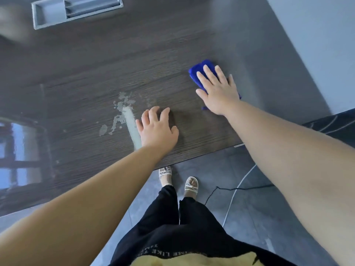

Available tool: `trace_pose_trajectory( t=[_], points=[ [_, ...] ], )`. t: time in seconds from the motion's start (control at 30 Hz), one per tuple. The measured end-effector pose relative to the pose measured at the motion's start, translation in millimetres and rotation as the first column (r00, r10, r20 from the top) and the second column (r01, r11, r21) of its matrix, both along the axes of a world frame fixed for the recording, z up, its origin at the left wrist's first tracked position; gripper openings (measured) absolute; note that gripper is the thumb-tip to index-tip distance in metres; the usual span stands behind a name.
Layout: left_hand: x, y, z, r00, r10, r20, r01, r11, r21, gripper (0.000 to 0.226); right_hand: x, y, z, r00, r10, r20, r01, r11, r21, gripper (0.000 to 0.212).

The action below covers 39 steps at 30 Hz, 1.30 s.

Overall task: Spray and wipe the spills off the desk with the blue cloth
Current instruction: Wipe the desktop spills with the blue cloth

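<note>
Nearest us, our sandals [191,186] stand on the grey floor [207,167] at the edge of the table [86,70]. Our left hand [157,129] rests on the table with fingers loosely bent, holding nothing, just beside the pale spill [126,116]. Farther right, our right hand [219,91] presses flat, fingers spread, on the blue cloth [197,72]. A grey tray [50,16] sits at the far side.

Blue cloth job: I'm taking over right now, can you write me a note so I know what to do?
Right hand: flat, pressing the blue cloth on the desk, right of the pale spill.
Left hand: holds nothing, fingertips on the desk beside the pale spill.
Spray bottle: not in view.
Done: cloth in place on desk.
Left: wipe the pale spill; it is not yet cleaned.
</note>
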State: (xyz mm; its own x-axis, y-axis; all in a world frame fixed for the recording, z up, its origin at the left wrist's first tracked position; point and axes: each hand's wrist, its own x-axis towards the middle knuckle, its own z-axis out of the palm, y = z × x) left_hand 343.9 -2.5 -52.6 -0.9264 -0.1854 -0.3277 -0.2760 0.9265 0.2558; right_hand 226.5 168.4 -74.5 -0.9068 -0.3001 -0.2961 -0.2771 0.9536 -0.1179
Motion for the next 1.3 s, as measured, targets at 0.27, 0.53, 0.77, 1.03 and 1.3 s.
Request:
trace_pose_trajectory(
  t=[0.27, 0.53, 0.77, 1.03, 1.3],
  points=[
    [15.1, 0.1, -0.8, 0.999, 0.025, 0.021, -0.026, 0.998, 0.062, 0.056, 70.8, 3.9, -4.9, 0.998, 0.019, -0.053, -0.019, 1.0, 0.005, 0.063],
    [32.4, -21.5, -0.1, 0.997, 0.071, -0.022, -0.071, 0.997, 0.02, 0.051, 56.2, 27.3, -8.3, 0.996, -0.024, -0.087, 0.026, 0.999, 0.021, 0.057],
    [72.7, -26.3, -4.9, 0.998, 0.063, -0.031, -0.063, 0.998, 0.018, 0.053, 128.2, -48.8, -1.4, 0.999, 0.039, -0.014, -0.04, 0.998, -0.04, 0.059],
    [91.6, -32.6, -0.7, 0.995, 0.101, 0.022, -0.101, 0.995, -0.023, 0.053, 94.6, 10.5, -10.3, 0.987, -0.145, -0.076, 0.145, 0.989, -0.001, 0.058],
    [86.6, -41.6, 15.5, 0.969, 0.245, 0.006, -0.245, 0.967, 0.063, 0.05, 143.7, -55.4, -4.8, 0.897, 0.439, -0.054, -0.442, 0.895, -0.06, 0.058]
  ],
)
